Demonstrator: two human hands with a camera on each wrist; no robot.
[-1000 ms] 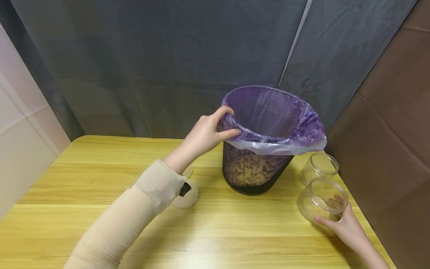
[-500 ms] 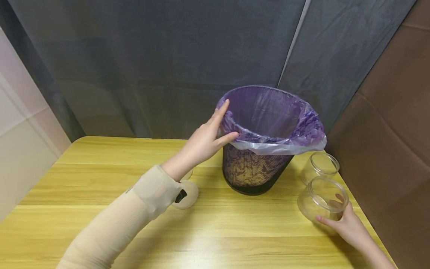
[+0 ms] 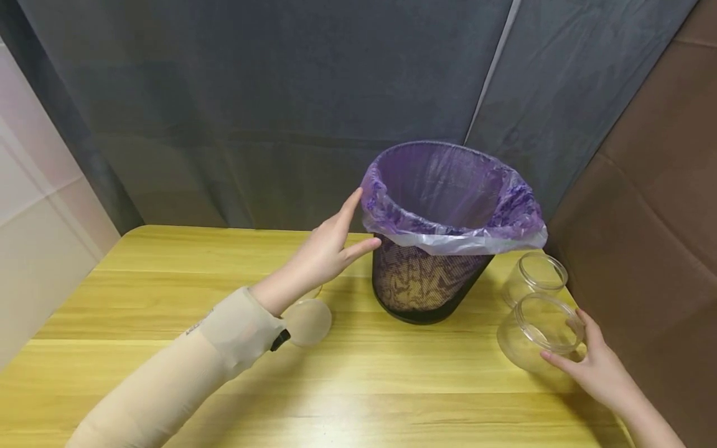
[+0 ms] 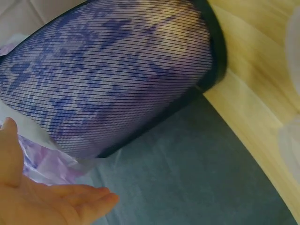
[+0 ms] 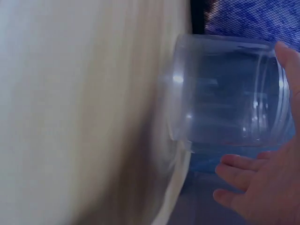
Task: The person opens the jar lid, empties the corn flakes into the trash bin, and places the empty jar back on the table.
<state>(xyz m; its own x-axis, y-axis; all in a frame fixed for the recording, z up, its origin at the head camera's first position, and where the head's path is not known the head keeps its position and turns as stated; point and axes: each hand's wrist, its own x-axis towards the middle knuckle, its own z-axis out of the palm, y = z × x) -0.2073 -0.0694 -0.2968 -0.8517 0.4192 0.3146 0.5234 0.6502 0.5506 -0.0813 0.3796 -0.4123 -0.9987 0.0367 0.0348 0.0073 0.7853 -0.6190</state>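
A black mesh waste bin [image 3: 420,277] stands on the table, lined with a purple bag [image 3: 386,214] folded over its rim. Fingers spread, my left hand [image 3: 319,255] is at the bag's left edge, its fingertips right beside the folded plastic. In the left wrist view the palm [image 4: 42,201] faces the mesh and holds nothing. To the right of the bin, my right hand [image 3: 605,367] is beside the nearer clear jar [image 3: 518,345], which has no lid on. The right wrist view shows loosely extended fingers [image 5: 239,173] apart from that jar's wall, with the thumb near its rim.
Another open clear jar [image 3: 515,289] stands just behind the nearer one. A round translucent lid [image 3: 310,326] lies left of the bin, with a second one partly hidden by the left forearm. A brown panel [image 3: 644,218] rises along the table's right edge.
My left hand let go of the bin's lined rim and drew back to the left. The right hand loosened from the nearer jar and shifted slightly right; both jars stayed in place.
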